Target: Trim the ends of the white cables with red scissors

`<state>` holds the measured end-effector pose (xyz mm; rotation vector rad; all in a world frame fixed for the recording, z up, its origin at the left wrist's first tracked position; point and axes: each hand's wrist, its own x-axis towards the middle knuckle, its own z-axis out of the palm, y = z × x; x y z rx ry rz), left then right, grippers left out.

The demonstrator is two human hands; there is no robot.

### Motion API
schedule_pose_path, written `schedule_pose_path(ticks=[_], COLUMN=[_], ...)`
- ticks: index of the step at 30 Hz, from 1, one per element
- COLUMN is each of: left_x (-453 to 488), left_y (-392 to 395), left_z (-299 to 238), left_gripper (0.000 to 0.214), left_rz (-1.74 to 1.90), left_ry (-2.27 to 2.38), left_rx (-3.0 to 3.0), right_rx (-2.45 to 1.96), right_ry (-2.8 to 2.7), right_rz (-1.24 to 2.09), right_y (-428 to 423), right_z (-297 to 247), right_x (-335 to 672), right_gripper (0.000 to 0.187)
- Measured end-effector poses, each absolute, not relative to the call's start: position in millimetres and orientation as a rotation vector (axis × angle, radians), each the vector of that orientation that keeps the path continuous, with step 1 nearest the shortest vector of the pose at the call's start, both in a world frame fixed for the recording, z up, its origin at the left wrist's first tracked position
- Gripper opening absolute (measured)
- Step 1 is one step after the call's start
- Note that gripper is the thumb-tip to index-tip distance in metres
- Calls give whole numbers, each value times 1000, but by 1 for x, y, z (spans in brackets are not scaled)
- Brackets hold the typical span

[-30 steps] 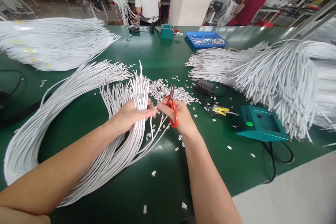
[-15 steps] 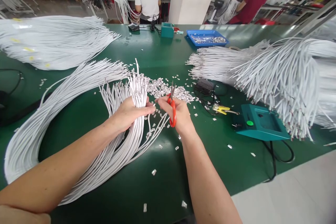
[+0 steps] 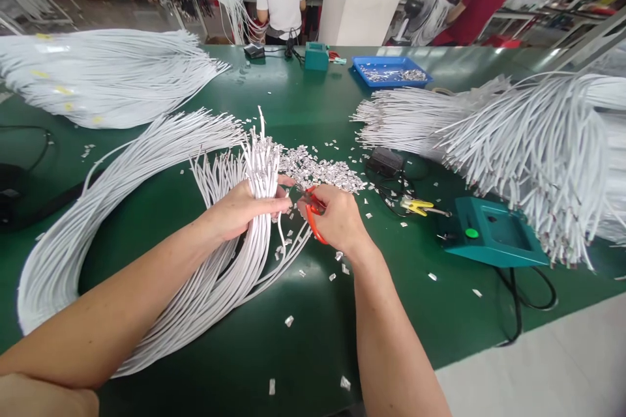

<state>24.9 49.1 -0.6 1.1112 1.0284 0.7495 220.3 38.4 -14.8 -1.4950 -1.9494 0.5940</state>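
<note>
My left hand (image 3: 242,208) is closed round a thick bundle of white cables (image 3: 261,172), holding their cut ends upright above the green table (image 3: 303,332). The cables trail down and loop left across the table. My right hand (image 3: 335,218) grips red-handled scissors (image 3: 312,212), their blades turned left toward the bundle and close to my left fingers. A heap of small white and silver offcuts (image 3: 320,172) lies just behind both hands.
Big white cable bundles lie at the far left (image 3: 107,75) and right (image 3: 528,137). A teal box with a green button (image 3: 489,231), yellow-handled pliers (image 3: 415,206), a black adapter (image 3: 384,161) and a blue tray (image 3: 391,71) sit on the right. Two people work beyond the table.
The scissors have tipped from pointing upright to pointing left at the bundle, and my right hand has closed in on my left hand. The bundle has stayed put.
</note>
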Motion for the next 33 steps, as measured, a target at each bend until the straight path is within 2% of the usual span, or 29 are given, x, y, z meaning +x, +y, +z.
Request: schedule_pose_path(ticks=[6, 17, 19, 22, 25, 27, 30, 33], left_x=[26, 24, 24, 24, 27, 29, 29, 28], left_y=[49, 53, 54, 52, 49, 47, 46, 47], left_z=[-1, -6, -7, -4, -1, 0, 1, 1], left_gripper=[44, 44, 44, 47, 49, 52, 52, 46], left_rz=[794, 794, 796, 786, 786, 793, 763, 719], left_ry=[1108, 1168, 1175, 1172, 1151, 1134, 1142, 1142], left_rx=[1089, 1082, 1084, 1103, 1133, 1144, 1161, 1136], right_rx=[-1588, -1639, -1655, -1578, -1314, -1136, -1035, -1237], right_ry=[-2183, -2289, -2204, -1817, -1417, -1294, -1226, -1179], right_rz=[266, -2, 137, 663, 1181, 1376, 1410, 1136], right_y=[38, 40, 41, 41, 40, 38, 38, 39], right_z=[-20, -23, -22, -18, -14, -13, -13, -13], right_x=[220, 223, 224, 221, 212, 206, 204, 210], right_gripper=[27, 25, 26, 28, 29, 29, 25, 20])
